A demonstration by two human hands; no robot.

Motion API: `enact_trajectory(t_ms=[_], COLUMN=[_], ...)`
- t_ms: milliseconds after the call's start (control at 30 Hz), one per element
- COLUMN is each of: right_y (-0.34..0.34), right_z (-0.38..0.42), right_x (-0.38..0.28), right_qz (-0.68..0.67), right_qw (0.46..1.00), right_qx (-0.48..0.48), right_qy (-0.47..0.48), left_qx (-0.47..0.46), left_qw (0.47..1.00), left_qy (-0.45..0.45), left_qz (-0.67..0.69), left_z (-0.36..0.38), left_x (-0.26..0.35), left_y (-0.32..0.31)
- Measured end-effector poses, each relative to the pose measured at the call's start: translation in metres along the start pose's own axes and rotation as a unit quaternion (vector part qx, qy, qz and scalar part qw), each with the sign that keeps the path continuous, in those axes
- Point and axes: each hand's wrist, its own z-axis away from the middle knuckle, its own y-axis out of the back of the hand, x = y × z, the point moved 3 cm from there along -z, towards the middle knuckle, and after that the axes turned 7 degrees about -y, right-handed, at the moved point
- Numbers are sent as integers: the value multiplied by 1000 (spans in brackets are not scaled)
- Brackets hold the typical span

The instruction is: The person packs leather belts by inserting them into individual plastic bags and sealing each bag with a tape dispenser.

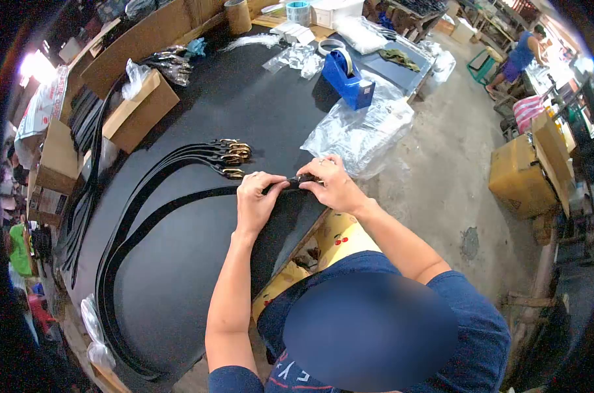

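A long black belt (199, 195) curves across the dark table and runs up to my two hands. My left hand (258, 200) pinches it between thumb and fingertips close to its end. Right beside it, my right hand (331, 185) grips the very end of the same belt, thumb below and fingers above. Whether a buckle sits inside the right fingers is hard to make out. Just beyond my left hand lies a row of several black belts with gold buckles (235, 154), their straps sweeping left and down the table.
A blue tape dispenser (349, 82) stands beyond my hands, with clear plastic bags (369, 131) next to it. Cardboard boxes (140, 111) line the table's left side. At right, another cardboard box (523, 173) stands off the table; a person (521, 56) sits farther back.
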Motion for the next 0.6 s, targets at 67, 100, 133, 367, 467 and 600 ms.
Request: enact_trajectory(t_ms=[67, 100, 133, 367, 467, 600], right_y=[11, 26, 45, 170, 171, 171], right_z=[-7, -15, -26, -125, -132, -141], right_x=[0, -4, -1, 157, 174, 190], right_qz=[-2, 9, 9, 113, -20, -75], right_qw=[999, 997, 997, 965, 928, 925], right_qx=[25, 61, 70, 236, -14, -103], right_qy=[37, 46, 38, -17, -372, -359], left_qx=[11, 18, 26, 46, 50, 48], left_qw=[1000, 1000, 1000, 999, 999, 998], left_qy=[5, -2, -9, -10, 6, 33], left_qz=[16, 14, 12, 13, 16, 32], left_z=[0, 0, 1, 1, 1, 1], left_x=[-1, -2, -1, 1, 3, 0], left_y=[-2, -2, -2, -2, -2, -3])
